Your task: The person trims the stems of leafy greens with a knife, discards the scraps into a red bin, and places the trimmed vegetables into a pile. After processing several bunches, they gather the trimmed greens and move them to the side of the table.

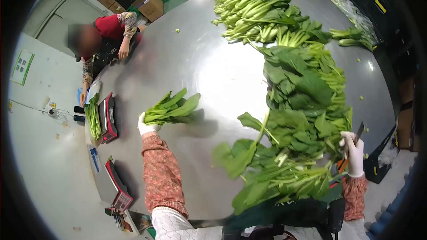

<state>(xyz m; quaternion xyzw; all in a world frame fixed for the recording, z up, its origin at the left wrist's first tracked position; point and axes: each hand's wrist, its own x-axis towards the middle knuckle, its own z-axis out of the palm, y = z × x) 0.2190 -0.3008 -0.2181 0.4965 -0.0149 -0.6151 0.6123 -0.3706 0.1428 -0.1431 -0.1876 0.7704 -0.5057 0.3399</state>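
Note:
My left hand (148,124), in a white glove, grips a small bunch of leafy greens (174,108) by the stems, above the bare metal table (191,160). The leaves point right. My right hand (354,153), also gloved, is closed round a knife (359,132). Its dark blade sticks out above the fist, and an orange part shows below. Beside that hand lies a large heap of leafy greens (298,93), stretching up the table. Looser stalks (284,180) lie at the near side, partly overlapping. The fingers of my right hand are partly hidden.
Two red-edged scales (108,118) (119,186) stand along the table's left edge. Another person (116,35) sits or leans at the far left, a hand near a bundle of greens (92,118). Cardboard boxes (150,4) stand behind. Dark crates line the right side.

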